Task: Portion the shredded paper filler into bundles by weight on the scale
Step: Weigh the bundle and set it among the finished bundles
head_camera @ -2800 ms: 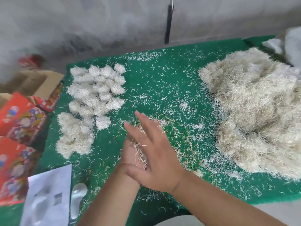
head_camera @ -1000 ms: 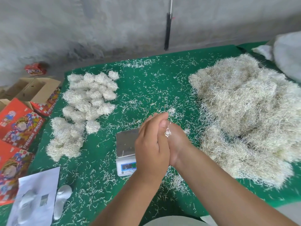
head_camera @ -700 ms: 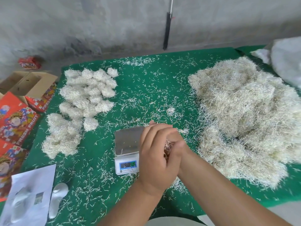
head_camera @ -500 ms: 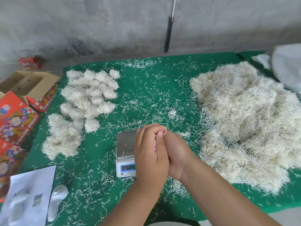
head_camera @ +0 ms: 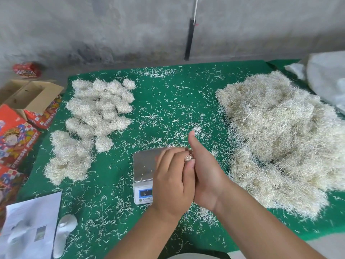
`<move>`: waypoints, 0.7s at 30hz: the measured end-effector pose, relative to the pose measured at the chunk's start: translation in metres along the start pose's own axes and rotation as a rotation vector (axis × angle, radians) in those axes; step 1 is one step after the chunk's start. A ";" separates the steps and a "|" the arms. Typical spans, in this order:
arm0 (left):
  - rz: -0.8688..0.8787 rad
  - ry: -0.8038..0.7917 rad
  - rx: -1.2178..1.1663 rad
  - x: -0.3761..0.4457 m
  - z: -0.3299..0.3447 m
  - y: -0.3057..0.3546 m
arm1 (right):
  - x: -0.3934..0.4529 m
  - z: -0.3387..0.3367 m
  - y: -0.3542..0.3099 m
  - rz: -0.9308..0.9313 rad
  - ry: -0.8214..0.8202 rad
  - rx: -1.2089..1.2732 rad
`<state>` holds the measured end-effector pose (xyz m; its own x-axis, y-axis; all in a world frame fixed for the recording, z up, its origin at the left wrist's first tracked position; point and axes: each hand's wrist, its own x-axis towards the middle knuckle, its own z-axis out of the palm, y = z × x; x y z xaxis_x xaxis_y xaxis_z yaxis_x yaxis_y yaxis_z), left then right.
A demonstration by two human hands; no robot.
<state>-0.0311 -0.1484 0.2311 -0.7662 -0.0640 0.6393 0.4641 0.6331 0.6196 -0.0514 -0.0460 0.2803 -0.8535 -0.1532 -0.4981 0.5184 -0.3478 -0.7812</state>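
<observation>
Above the shiny steel-topped scale (head_camera: 144, 166) on the fuzzy green tabletop (head_camera: 168, 101), left hand (head_camera: 172, 181) and right hand (head_camera: 205, 176) press together, their grip cupping a wiry paper wad (head_camera: 189, 157), right thumb upright.

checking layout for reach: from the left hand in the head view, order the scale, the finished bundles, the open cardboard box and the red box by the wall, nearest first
From the left hand:
1. scale, right under and beside it, centre.
2. finished bundles, further left on the green mat.
3. open cardboard box, off the mat's left edge.
4. red box, far left by the wall.
</observation>
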 end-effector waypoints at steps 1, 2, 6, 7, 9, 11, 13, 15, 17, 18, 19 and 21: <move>0.031 0.003 0.012 -0.001 0.003 -0.002 | -0.001 0.000 -0.001 0.007 0.003 0.011; 0.038 0.005 0.002 0.002 0.004 -0.003 | -0.002 0.000 -0.002 0.012 -0.005 0.018; 0.066 -0.031 0.013 0.013 0.008 -0.005 | 0.002 -0.003 0.001 0.016 0.017 0.002; 0.038 -0.033 0.000 0.017 0.008 -0.006 | 0.003 -0.003 0.001 0.023 0.005 0.020; -0.210 -0.044 -0.168 0.029 0.005 -0.006 | 0.004 -0.003 0.002 0.026 -0.004 0.025; -0.604 -0.002 -0.456 0.043 0.002 -0.007 | 0.005 -0.004 0.004 0.024 -0.002 0.009; -1.020 0.135 -0.649 0.061 -0.002 -0.014 | 0.008 -0.009 0.007 0.002 0.005 -0.026; -1.312 0.174 -0.901 0.075 -0.007 -0.018 | 0.008 -0.013 0.006 -0.038 0.027 -0.047; -1.394 0.119 -1.080 0.083 -0.011 -0.018 | 0.007 -0.018 0.002 -0.092 0.045 -0.077; -1.395 0.090 -1.141 0.085 -0.012 -0.018 | 0.005 -0.019 0.000 -0.131 0.060 -0.092; -1.388 0.065 -1.189 0.087 -0.013 -0.017 | 0.003 -0.019 -0.003 -0.179 0.075 -0.105; -1.409 0.061 -1.264 0.091 -0.015 -0.012 | 0.000 -0.018 -0.008 -0.298 0.112 -0.120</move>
<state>-0.0994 -0.1736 0.2893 -0.8239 -0.0007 -0.5668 -0.3704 -0.7563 0.5394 -0.0544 -0.0267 0.2800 -0.9605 0.0438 -0.2747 0.2557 -0.2496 -0.9340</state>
